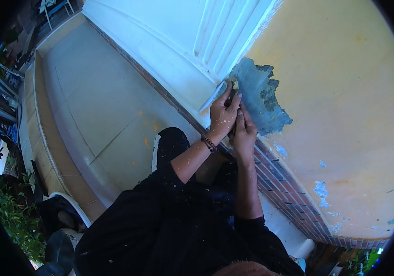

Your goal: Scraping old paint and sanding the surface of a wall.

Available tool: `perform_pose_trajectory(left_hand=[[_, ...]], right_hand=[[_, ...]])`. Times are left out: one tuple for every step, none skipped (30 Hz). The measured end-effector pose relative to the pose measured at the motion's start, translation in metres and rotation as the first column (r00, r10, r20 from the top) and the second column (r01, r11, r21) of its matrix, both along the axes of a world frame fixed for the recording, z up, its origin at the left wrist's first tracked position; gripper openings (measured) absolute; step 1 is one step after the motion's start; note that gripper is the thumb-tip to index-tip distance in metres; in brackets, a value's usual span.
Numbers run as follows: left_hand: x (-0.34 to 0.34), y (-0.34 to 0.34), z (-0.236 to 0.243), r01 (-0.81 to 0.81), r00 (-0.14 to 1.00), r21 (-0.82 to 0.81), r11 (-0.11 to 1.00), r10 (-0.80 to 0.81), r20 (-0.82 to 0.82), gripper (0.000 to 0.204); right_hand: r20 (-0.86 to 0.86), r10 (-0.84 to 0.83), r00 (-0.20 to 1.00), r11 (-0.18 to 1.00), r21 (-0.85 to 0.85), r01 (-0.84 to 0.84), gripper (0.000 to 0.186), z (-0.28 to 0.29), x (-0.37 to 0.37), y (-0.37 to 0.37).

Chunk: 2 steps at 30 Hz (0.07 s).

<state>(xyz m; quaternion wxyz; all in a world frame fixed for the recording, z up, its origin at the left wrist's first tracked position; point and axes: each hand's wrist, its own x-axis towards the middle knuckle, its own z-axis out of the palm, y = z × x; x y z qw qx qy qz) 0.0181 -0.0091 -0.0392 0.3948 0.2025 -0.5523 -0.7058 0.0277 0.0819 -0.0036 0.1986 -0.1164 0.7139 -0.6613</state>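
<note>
My left hand (pixel 222 112), with a beaded bracelet (pixel 209 143) at its wrist, is closed at the edge of a bare grey patch (pixel 255 99) on the wall. Close beside it, my right hand (pixel 244 135) is closed too, its fingers pointing up toward the same patch. Both hands seem to grip one small dark thing, mostly covered by the fingers; its kind cannot be made out. Pale flecks dot the left hand and forearm. The patch has a ragged border where the yellow paint (pixel 330 78) has come away.
White fluted moulding (pixel 220 34) meets the wall just above my hands. A brick-patterned skirting (pixel 284 188) runs along its foot. Orange paint chips (pixel 146 140) lie on the tiled floor (pixel 100 92) at the left. Smaller peeled spots (pixel 320 193) mark the wall; plants (pixel 15 216) stand far left.
</note>
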Motion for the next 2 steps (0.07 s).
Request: perform_pose_trajectory(left_hand=[[0.0049,0.0042,-0.0008,0.042,0.999,-0.007,0.999,-0.042,0.034,0.056],[0.0091,0.0061,-0.0016,0.087,0.994,-0.021,0.996,-0.086,0.06,0.057]], right_hand=[[-0.204,-0.002,0.979,1.0,-0.016,-0.002,0.04,-0.0081,-0.0003,0.0036],[-0.407,-0.011,0.913,0.999,-0.039,-0.005,0.04,-0.0178,-0.0003,0.0052]])
